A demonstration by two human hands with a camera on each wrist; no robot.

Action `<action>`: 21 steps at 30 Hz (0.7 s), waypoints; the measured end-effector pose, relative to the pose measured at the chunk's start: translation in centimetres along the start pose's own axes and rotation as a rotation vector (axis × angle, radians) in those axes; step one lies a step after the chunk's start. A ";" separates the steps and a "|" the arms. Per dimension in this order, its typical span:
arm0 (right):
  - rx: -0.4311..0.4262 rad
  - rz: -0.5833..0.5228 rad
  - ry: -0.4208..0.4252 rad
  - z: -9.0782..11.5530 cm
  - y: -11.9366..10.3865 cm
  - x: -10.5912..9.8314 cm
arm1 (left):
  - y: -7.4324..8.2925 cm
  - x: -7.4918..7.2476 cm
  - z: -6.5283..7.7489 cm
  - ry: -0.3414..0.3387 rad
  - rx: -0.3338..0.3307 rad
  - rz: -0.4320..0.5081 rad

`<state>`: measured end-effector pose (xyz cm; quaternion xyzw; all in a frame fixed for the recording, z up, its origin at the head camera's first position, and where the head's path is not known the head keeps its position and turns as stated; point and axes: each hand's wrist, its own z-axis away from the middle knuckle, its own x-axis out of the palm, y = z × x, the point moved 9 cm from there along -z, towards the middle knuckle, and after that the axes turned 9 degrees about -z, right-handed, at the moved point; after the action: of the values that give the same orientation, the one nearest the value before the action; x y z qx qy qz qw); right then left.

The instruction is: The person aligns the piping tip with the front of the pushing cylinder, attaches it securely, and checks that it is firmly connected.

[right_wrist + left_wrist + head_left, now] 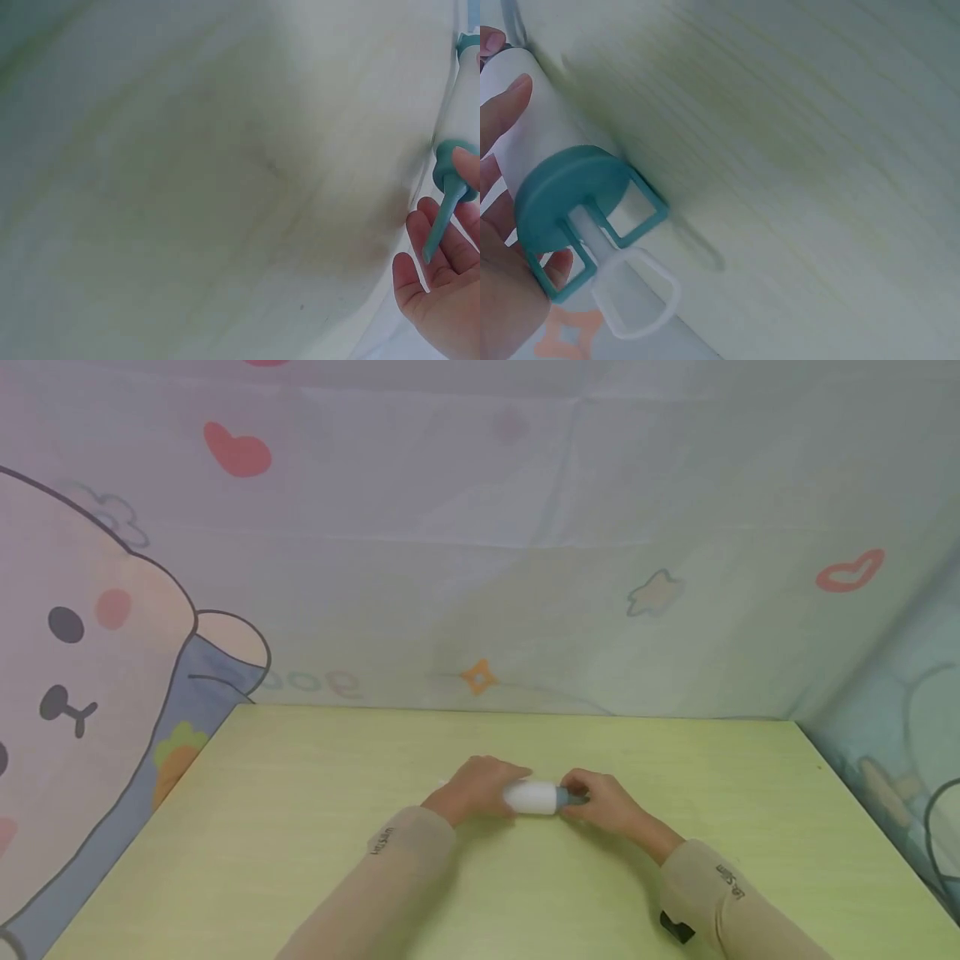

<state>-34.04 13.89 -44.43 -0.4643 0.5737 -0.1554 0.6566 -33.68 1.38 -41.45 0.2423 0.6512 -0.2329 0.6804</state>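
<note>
A large syringe with a white barrel (534,797) lies sideways just over the table, held between both hands. My left hand (480,783) grips the barrel from its left part, thumb along the side in the left wrist view. At that end sit a teal cap (570,191) with two square finger loops and a white plunger ring (673,289). My right hand (603,800) pinches the other end, at the teal collar (444,161). From there a thin teal nozzle (444,217) sticks out in front of the loosely bent fingers. Part of the barrel is hidden by the left hand.
The pale yellow-green table (300,827) extends around both hands. Behind it hangs a printed cloth (450,485) with hearts, a star and a large bear. A dark cable (932,827) hangs at the right edge.
</note>
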 end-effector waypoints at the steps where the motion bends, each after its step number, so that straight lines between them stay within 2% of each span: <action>1: 0.001 -0.001 0.000 0.0 0.0 0.0 | -0.2 0.0 0.1 0.008 -0.002 -0.007; 12: -0.001 0.016 0.007 0.3 0.2 -0.2 | -1.4 -0.2 1.0 0.084 -0.003 -0.055; 21: 0.019 0.044 0.021 0.7 0.4 -0.5 | -2.5 -0.1 2.2 0.052 -0.060 0.025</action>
<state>-33.73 14.76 -44.47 -0.4435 0.5893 -0.1513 0.6581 -33.57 -2.00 -41.32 0.2359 0.6724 -0.1981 0.6731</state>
